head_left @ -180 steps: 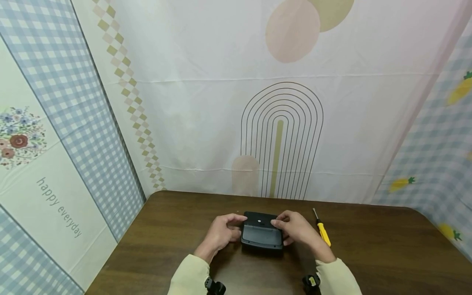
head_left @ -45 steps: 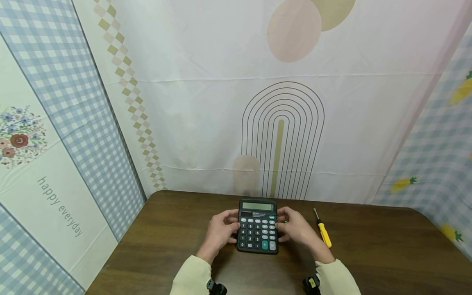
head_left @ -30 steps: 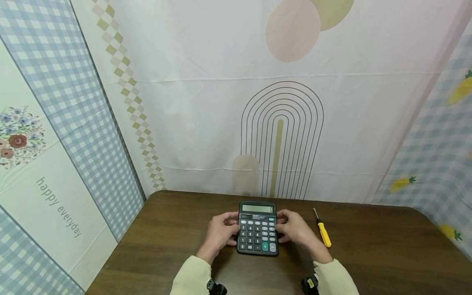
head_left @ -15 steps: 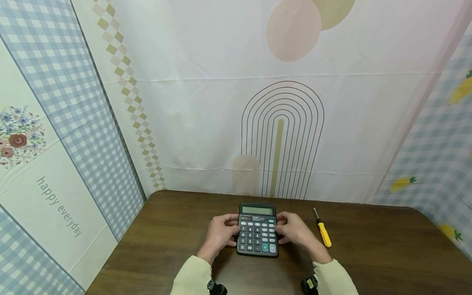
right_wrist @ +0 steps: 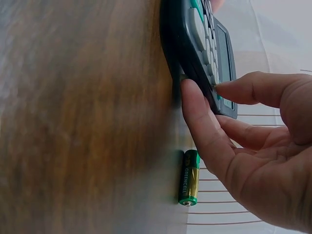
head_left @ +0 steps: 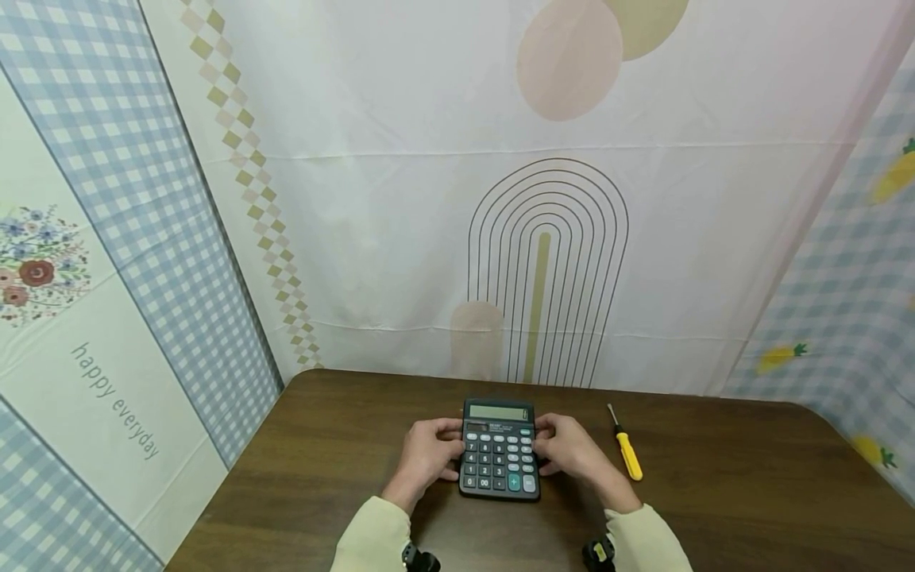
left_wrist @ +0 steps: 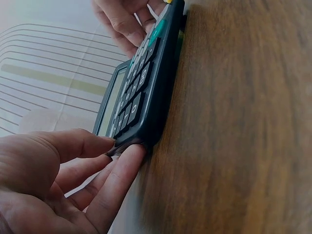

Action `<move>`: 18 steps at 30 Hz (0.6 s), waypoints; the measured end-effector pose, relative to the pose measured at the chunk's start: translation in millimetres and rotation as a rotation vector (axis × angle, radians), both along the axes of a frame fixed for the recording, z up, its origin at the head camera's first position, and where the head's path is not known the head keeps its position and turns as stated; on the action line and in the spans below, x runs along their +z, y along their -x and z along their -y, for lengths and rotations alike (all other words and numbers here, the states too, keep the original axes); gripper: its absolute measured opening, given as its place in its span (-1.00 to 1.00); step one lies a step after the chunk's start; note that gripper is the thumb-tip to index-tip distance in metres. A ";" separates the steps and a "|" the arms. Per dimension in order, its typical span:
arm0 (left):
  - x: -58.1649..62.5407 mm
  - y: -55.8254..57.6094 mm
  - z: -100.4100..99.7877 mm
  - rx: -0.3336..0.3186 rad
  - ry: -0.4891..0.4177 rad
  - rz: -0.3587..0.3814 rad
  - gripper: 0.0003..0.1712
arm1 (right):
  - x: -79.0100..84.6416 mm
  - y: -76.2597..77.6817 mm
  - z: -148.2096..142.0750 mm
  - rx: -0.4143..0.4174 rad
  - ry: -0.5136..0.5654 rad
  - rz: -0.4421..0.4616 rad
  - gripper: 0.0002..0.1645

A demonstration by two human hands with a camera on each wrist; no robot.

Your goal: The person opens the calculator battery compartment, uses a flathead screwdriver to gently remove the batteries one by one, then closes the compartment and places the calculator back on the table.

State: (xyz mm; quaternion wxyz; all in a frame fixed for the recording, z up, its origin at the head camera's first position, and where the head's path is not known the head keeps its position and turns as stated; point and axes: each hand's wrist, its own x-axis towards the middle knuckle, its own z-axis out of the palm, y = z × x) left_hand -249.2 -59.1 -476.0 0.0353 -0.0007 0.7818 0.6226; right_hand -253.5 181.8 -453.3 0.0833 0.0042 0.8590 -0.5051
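Note:
A black desktop calculator (head_left: 499, 451) faces up in the middle of the head view, its screen lit with a 0. My left hand (head_left: 427, 453) pinches its left edge, the thumb on top and fingers against the side and underneath. On the opposite edge, my right hand (head_left: 569, 450) grips it the same way. The left wrist view shows the calculator (left_wrist: 146, 97) from the side, close over the wooden surface. Beyond my right fingers, the right wrist view has a green and gold battery cell (right_wrist: 189, 178) lying on the table. The calculator's back is hidden.
A screwdriver with a yellow handle (head_left: 627, 454) lies to the right of my right hand. The brown wooden table (head_left: 322, 461) ends at a white printed cloth (head_left: 372, 238) behind it, with checked cloth at both sides.
Six seconds ago the calculator showed its back; it has since been turned face up. Over the last second and a half both hands have lowered it slightly towards the table.

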 end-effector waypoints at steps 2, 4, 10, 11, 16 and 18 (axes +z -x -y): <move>0.2 -0.4 -0.2 0.001 0.000 0.000 -0.56 | -0.2 -0.1 0.4 -0.002 -0.004 -0.001 -0.53; 0.3 -0.8 -0.4 0.002 0.003 -0.002 -0.57 | -0.4 -0.2 0.8 -0.001 -0.005 -0.005 -0.52; 1.0 -0.9 -1.5 0.014 0.034 -0.014 -0.58 | -0.5 -1.1 1.4 -0.001 -0.002 -0.010 -0.52; 1.1 -0.9 -1.8 0.016 0.041 -0.016 -0.58 | -0.5 -1.2 1.4 -0.001 -0.001 -0.007 -0.52; 0.4 -0.8 -2.2 0.016 0.054 -0.019 -0.58 | -0.9 -0.8 1.1 -0.001 0.001 0.000 -0.51; 0.2 -0.9 -2.0 0.014 0.054 -0.022 -0.58 | -1.1 -0.6 0.8 -0.002 0.001 0.002 -0.51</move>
